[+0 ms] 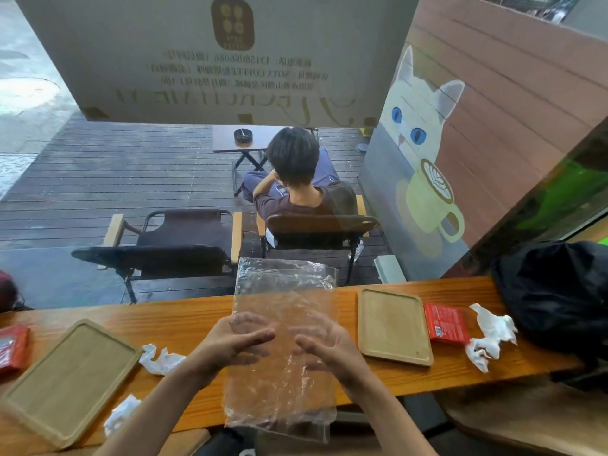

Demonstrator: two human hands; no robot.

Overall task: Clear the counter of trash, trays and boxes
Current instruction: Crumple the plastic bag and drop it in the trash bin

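A clear plastic bag [283,301] hangs upright over the middle of the wooden counter [197,317]. My left hand [230,343] and my right hand [329,347] both pinch the bag at about its mid height. A wooden tray [65,380] lies at the left, another wooden tray [393,327] at the right. Crumpled white tissues lie near the left tray [161,358], at the front edge [120,413] and at the right [493,334]. A red box [445,322] sits beside the right tray. Another red box [11,348] is at the far left edge.
A black bag [556,297] rests on the counter's right end. Behind the glass, a person [296,179] sits with their back to me, next to a vacant chair [177,238]. A cat poster [421,153] stands at the right.
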